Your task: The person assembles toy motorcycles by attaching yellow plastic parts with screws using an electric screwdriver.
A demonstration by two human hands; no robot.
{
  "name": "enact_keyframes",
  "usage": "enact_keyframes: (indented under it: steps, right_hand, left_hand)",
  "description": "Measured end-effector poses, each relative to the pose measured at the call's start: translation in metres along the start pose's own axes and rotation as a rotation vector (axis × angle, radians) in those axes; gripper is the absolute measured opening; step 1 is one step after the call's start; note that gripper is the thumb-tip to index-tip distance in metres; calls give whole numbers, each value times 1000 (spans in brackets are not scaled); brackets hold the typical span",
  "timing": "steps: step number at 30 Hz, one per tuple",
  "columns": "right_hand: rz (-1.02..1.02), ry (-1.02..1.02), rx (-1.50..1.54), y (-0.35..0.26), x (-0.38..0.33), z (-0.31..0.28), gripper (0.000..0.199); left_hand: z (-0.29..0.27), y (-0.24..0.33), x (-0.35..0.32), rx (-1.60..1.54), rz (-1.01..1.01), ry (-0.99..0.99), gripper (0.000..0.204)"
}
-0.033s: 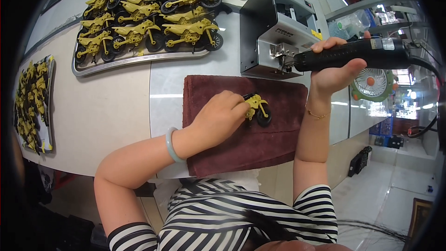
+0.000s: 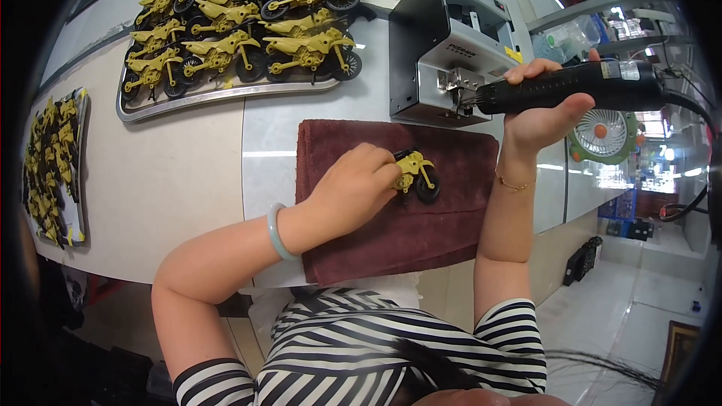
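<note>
My left hand [image 2: 356, 189] is closed on a yellow and black toy motorcycle [image 2: 411, 170] lying on a folded dark red towel [image 2: 391, 237]. The toy's front part and one black wheel stick out past my fingers, while its rear is hidden under the hand. Held level in my right hand [image 2: 543, 124] is a black electric screwdriver [image 2: 579, 90], its body resting across the palm with the fingers behind it. The screwdriver's tip points left and meets the metal outlet at the front of a black and silver screw feeder [image 2: 440, 68]. Whether a screw sits on the tip is too small to tell.
A metal-rimmed tray [image 2: 226, 98] full of yellow toy motorcycles stands at the back left. Another tray [image 2: 84, 180] with yellow and black parts lies at the far left. A small green and white fan [image 2: 602, 135] is at the right, near the screwdriver's cable [image 2: 696, 109].
</note>
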State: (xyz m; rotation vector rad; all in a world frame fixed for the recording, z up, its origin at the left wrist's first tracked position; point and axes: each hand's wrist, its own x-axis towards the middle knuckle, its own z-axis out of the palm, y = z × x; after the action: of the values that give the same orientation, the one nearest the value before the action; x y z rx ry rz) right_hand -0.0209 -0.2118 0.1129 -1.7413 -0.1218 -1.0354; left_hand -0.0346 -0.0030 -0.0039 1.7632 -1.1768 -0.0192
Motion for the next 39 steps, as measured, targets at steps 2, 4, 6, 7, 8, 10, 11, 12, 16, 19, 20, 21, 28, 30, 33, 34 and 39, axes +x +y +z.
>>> enact_keyframes:
  steps: [2, 4, 6, 7, 8, 10, 11, 12, 16, 19, 20, 21, 28, 30, 33, 34, 39]
  right_hand:
    - [-3, 0, 11, -1, 0, 0, 79]
    - [21, -8, 35, -1, -1, 1, 79]
    - [83, -26, 81, -4, -8, 0, 79]
    - [139, -37, 122, -7, -14, -1, 80]
    - [138, -58, 274, -13, -23, -5, 85]
    - [93, -114, 509, -32, -48, 6, 90]
    - [99, -162, 540, -41, -59, 10, 93]
    - [113, -188, 532, -48, -70, 18, 97]
    - [247, -303, 463, -57, -97, 31, 104]
    - [257, -339, 429, -52, -105, 34, 105]
    - [273, -339, 438, -53, -107, 36, 106]
    - [273, -344, 442, -53, -109, 35, 106]
    - [195, -403, 419, -54, -112, 30, 83]
    - [170, -397, 442, -55, -110, 30, 84]
    - [129, -388, 481, -54, -106, 32, 85]
    - [115, -385, 493, -55, -105, 31, 85]
    - [25, -354, 545, -65, -101, 28, 86]
  left_hand:
    - [-10, 2, 4, -35, -69, -83, 29]
    - [-21, 1, 7, -61, -166, -243, 37]
    - [-28, -4, 9, -60, -167, -304, 39]
    - [-31, -6, 8, -58, -157, -368, 42]
    - [-32, -6, 11, -78, -153, -385, 44]
    - [-30, -7, 10, -70, -152, -365, 43]
    - [-28, -6, 10, -64, -126, -357, 42]
    - [-29, -4, 9, -69, -136, -359, 42]
    - [-29, 1, 6, 24, -137, -364, 41]
    - [-30, 0, 6, 59, -131, -360, 39]
    - [-31, 1, 5, 63, -117, -364, 37]
    - [-31, 2, 5, 65, -121, -359, 37]
    - [-24, -2, 1, 103, -73, -251, 23]
    - [-23, -2, 2, 101, -60, -220, 22]
    - [-26, -2, 4, 106, -71, -293, 24]
    - [-26, -2, 5, 98, -70, -299, 24]
    - [-24, -2, 6, 64, -53, -286, 27]
